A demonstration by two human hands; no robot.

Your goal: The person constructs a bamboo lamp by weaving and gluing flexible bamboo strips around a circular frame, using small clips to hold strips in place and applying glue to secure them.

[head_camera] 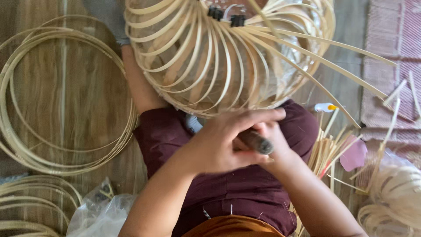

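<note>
A dark tool (pixel 256 141), centre frame, is gripped by the right hand (pixel 272 140); axis runs lower right to upper left. Left hand (pixel 223 142) is closed over it. Bamboo frame (pixel 228 57) lies just above, approx. touching.

A crumpled clear plastic bag (pixel 101 213) lies at the lower left, beside the person's knee.

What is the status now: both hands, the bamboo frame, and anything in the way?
Left hand and right hand together, closed on a dark tool handle. Bamboo strip frame rests against the knees, untouched. Nothing between hands and frame.
</note>
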